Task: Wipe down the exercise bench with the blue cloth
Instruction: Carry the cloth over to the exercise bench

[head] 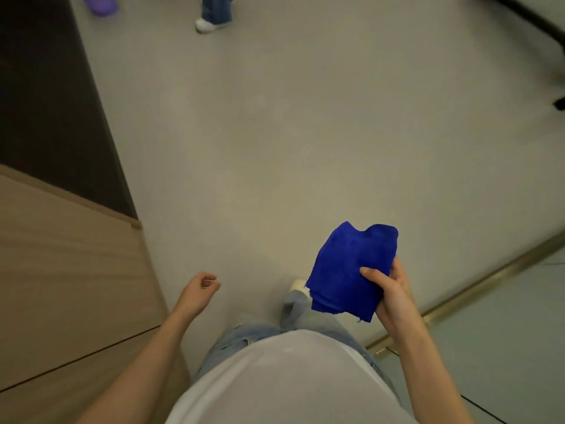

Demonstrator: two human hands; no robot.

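Observation:
My right hand (388, 293) grips a folded blue cloth (348, 270) at waist height, thumb pressed on top of it, the cloth standing up and away from my body. My left hand (200, 286) hangs at my left side with its fingers curled loosely and nothing in it. I look straight down at grey floor (290, 133), my white shirt and my jeans. No exercise bench shows in this view.
A light wooden panel (67, 286) and a dark wall (46, 102) run along my left. A brass floor strip (477, 289) crosses at the right beside a glassy surface. Another person's legs (214, 13) stand far ahead. A black frame (538, 22) sits at top right.

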